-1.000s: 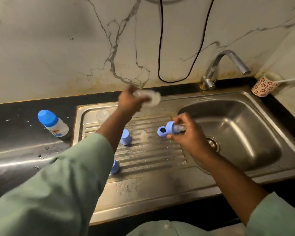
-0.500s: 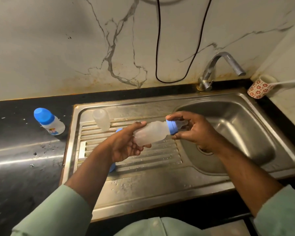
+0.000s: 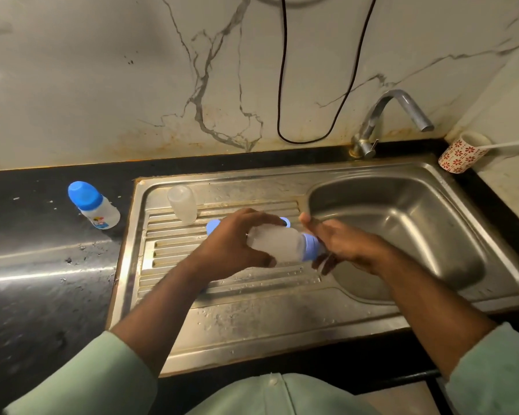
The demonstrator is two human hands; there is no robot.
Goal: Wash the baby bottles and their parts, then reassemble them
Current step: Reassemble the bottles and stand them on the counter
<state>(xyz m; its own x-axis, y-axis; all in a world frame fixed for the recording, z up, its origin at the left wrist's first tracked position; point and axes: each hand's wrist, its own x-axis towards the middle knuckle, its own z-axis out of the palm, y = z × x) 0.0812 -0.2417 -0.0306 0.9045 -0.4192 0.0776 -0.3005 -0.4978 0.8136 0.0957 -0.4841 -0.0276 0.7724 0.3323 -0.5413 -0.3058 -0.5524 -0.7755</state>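
The frosted clear plastic baby bottle lies on its side in the air over the ribbed steel drainboard, its neck pointing toward three o'clock. The left hand wraps its base, fingers curled over the top and thumb underneath. A blue plastic screw collar sits at the neck. The right hand covers that end, fingers loosely bent round the collar; the teat is hidden behind them and the exact grip is blurred. Blue parts peek out behind the left hand, mostly hidden. At eleven o'clock a second frosted bottle body stands on the drainboard, and farther toward ten o'clock a blue-capped bottle stands on the black counter. A red-flowered cup at two o'clock holds a white handle cut off by the frame edge.
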